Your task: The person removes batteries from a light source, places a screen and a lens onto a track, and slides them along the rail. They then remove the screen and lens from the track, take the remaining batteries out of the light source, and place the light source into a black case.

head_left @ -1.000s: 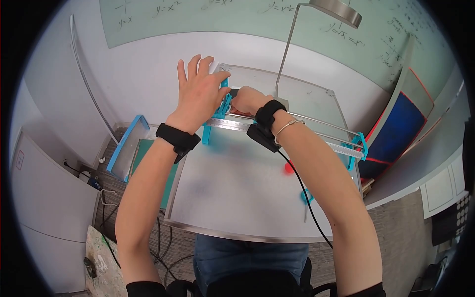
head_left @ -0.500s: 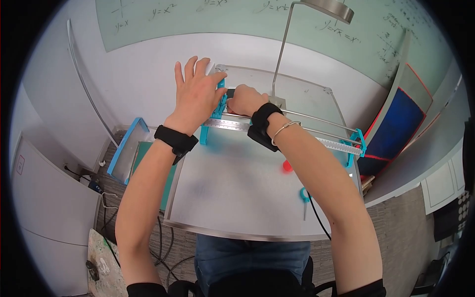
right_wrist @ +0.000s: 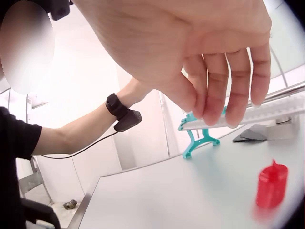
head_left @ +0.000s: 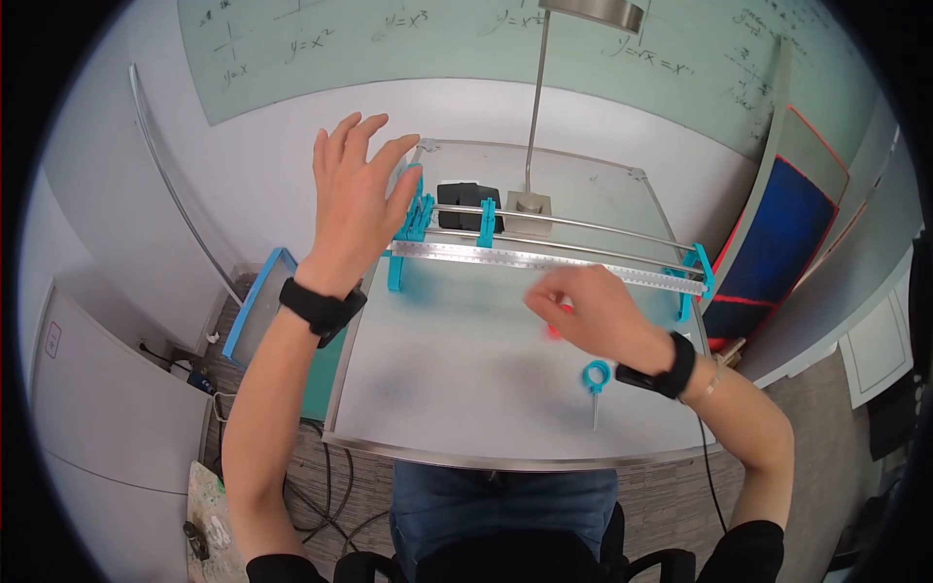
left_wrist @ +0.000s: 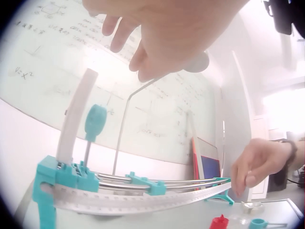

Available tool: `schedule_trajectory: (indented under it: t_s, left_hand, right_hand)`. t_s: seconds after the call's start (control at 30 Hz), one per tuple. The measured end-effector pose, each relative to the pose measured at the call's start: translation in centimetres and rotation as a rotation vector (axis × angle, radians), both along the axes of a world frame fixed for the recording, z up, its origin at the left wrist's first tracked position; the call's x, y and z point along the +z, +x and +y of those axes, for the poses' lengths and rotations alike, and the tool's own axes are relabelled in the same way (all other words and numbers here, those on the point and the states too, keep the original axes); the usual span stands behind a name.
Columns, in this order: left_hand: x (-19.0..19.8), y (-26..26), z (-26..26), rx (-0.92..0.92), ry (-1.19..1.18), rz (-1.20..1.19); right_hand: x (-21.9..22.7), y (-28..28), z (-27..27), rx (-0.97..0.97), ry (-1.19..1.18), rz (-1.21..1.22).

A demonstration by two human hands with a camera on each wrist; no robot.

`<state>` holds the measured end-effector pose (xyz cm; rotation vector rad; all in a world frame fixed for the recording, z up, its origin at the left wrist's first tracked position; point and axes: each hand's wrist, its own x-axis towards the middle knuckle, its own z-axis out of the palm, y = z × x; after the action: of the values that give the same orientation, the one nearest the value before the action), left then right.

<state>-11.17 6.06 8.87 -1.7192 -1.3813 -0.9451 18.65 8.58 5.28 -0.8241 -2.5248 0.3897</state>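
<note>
My left hand (head_left: 350, 214) is raised beside the left end of a rail bench, fingers spread and holding nothing. The bench has two metal rods, a metal ruler (head_left: 447, 252) along its front and teal end stands. At its left end, the left wrist view shows an upright white panel (left_wrist: 77, 117) and a teal oval piece on a metal pin (left_wrist: 96, 122). A teal slider (head_left: 487, 223) straddles the rods farther right. My right hand (head_left: 598, 313), blurred, hangs over the table with fingers loosely bent and nothing in them. Below it stands a red candle-shaped piece (right_wrist: 271, 187).
A teal ring on a metal pin (head_left: 596, 374) lies toward the table's front right. Behind the rods are a black object (head_left: 457, 206) and the square base of a lamp (head_left: 530, 206). A blue-edged tray (head_left: 255, 303) leans left of the table.
My right hand has left the rods near their left end and swung right and toward me, uncovering the slider and black object. My left hand has drawn slightly left, off the left-end holder.
</note>
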Motion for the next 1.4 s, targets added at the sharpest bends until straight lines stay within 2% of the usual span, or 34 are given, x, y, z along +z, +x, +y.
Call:
schedule_trajectory:
  t_s: [0.03, 0.1, 0.13, 0.2, 0.33, 0.4, 0.43, 0.5, 0.6, 0.77, 0.83, 0.93, 1.0, 1.03, 1.1, 1.27, 1.33, 1.4]
  left_hand:
    - [-0.1, 0.6, -0.5, -0.004, -0.006, 0.005]
    - [-0.8, 2.4, -1.4, -0.219, 0.007, -0.092]
    - [-1.4, 3.6, -1.9, -0.229, 0.002, -0.087]
    - [-3.0, 6.5, -2.7, -0.435, -0.141, -0.152]
    - [-6.5, 11.8, -3.1, -0.589, -0.25, -0.216]
    - [-7.8, 13.6, -3.1, -0.643, -0.445, -0.226]
    - [-8.5, 14.3, -2.8, -0.656, -0.448, -0.222]
    - [-9.9, 15.3, -2.3, -0.658, -0.598, -0.248]
    - [-11.2, 16.0, -1.7, -0.677, -0.646, -0.273]
    - [-11.4, 15.7, -1.3, -0.663, -0.76, -0.377]
    - [-11.0, 15.2, -1.2, -0.634, -0.787, -0.436]
    - [-11.2, 14.5, -1.0, -0.59, -0.856, -0.511]
    - [-11.9, 14.2, -1.0, -0.571, -0.84, -0.389]
    - [-12.0, 14.1, -1.1, -0.575, -0.84, -0.401]
    - [-12.2, 14.4, -1.2, -0.549, -0.96, -0.333]
    - [-12.4, 14.1, -1.1, -0.564, -0.982, -0.338]
    - [-12.4, 13.7, -1.2, -0.566, -0.974, -0.341]
    - [-11.8, 13.2, -1.3, -0.621, -1.017, -0.363]
  right_hand:
    - [-0.4, 1.7, -0.7, -0.012, -0.005, -0.012]
    - [-0.8, 4.6, -1.6, -0.07, -0.059, -0.016]
    - [-1.0, 5.7, -1.8, -0.127, -0.108, -0.025]
    - [-1.5, 7.5, -2.1, -0.182, -0.13, -0.053]
    - [-2.7, 10.1, -2.7, -0.22, -0.126, -0.146]
    - [-3.0, 10.8, -3.3, -0.218, -0.113, -0.166]
    - [-3.1, 11.1, -3.6, -0.206, -0.1, -0.187]
    - [-3.5, 11.7, -4.2, -0.22, -0.097, -0.182]
    - [-3.6, 12.0, -4.5, -0.24, -0.143, -0.192]
    - [-2.8, 12.3, -3.9, -0.29, -0.161, -0.164]
    - [-2.4, 12.4, -2.8, -0.319, -0.183, -0.04]
    - [-2.0, 12.1, -1.6, -0.324, -0.154, 0.007]
    - [-1.7, 11.8, -1.0, -0.322, -0.17, 0.041]
    - [-1.6, 11.6, -0.7, -0.322, -0.185, 0.086]
    - [-1.3, 11.2, -0.2, -0.314, -0.201, 0.087]
    - [-0.8, 9.5, 0.2, -0.254, -0.245, 0.085]
    - [-0.1, 8.4, 0.3, -0.258, -0.344, 0.086]
    - [0.3, 7.2, 0.6, -0.229, -0.368, 0.088]
